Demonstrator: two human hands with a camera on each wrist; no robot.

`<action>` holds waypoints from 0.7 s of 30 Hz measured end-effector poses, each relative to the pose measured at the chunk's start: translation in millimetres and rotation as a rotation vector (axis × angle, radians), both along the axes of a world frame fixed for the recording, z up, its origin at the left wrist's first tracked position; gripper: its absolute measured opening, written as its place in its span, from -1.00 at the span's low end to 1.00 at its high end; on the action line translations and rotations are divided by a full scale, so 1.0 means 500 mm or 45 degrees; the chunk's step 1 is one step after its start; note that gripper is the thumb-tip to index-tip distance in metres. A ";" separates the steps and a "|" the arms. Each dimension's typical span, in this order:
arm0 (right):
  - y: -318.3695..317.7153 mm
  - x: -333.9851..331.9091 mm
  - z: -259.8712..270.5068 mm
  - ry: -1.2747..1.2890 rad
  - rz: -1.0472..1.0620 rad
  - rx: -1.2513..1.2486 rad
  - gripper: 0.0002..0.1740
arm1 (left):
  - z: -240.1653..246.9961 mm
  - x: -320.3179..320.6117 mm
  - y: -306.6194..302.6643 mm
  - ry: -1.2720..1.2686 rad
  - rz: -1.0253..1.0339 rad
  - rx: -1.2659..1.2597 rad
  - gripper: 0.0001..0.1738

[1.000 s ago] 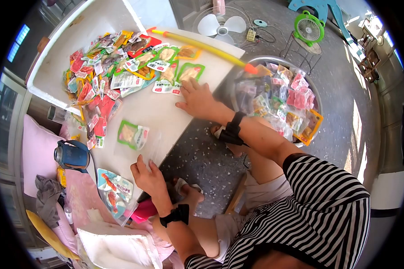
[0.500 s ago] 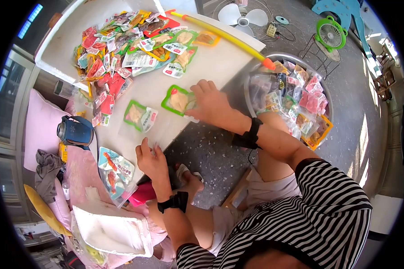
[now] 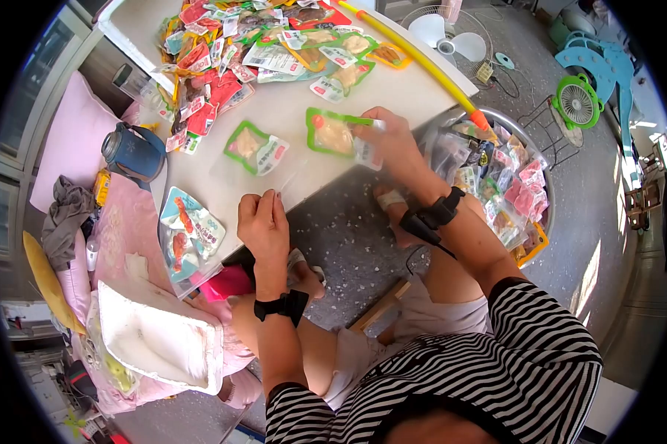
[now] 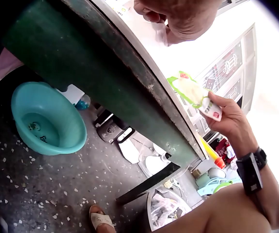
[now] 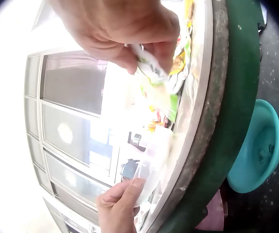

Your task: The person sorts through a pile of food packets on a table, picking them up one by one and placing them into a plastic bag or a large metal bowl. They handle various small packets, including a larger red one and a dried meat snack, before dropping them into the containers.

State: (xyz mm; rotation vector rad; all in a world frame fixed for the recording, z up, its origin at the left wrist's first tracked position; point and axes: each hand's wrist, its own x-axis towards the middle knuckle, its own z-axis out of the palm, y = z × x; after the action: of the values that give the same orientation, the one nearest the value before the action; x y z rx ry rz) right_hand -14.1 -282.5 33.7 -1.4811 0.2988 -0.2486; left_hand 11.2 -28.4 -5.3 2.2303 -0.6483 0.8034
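Note:
The right hand (image 3: 400,148) pinches the white end of a green-edged food packet (image 3: 332,134) above the table's front edge; the left wrist view shows the same packet (image 4: 190,91) held between thumb and fingers. At the near edge, the left hand (image 3: 264,231) pinches the edge of a clear plastic bag (image 5: 154,162). A second green-edged packet (image 3: 253,148) lies at that bag, to the left of the held one; whether it is inside I cannot tell. A blue and white packet (image 3: 189,229) in clear plastic lies at the table's left corner.
Many colourful packets (image 3: 219,89) are heaped by a white foam box (image 3: 130,37). A yellow tube (image 3: 415,55) lies along the far edge. A metal basin (image 3: 546,214) of bagged packets stands right; a blue jug (image 3: 133,152) stands left.
The right hand went to the packets, took hold of a green-edged one and brought it toward the near edge. The left hand's fingers have drawn together on the bag. The head view has shifted.

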 end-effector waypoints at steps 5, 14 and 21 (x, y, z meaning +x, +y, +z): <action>-0.008 -0.022 0.049 0.078 0.360 0.094 -0.88 | 0.002 0.001 0.002 0.044 0.047 0.016 -0.89; 0.069 -0.002 0.007 0.238 0.359 -0.100 -0.86 | 0.002 0.001 0.005 0.011 0.054 0.023 -0.82; 0.154 0.032 -0.054 -0.034 0.228 0.142 -0.82 | 0.006 -0.010 -0.007 -0.065 0.026 0.050 -0.76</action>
State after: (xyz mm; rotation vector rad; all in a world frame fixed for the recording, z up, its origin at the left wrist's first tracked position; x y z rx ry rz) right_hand 2.1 -205.6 6.6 -1.3838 0.1547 -0.1068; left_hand 6.4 -32.0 -2.2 2.2618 -0.6720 0.8671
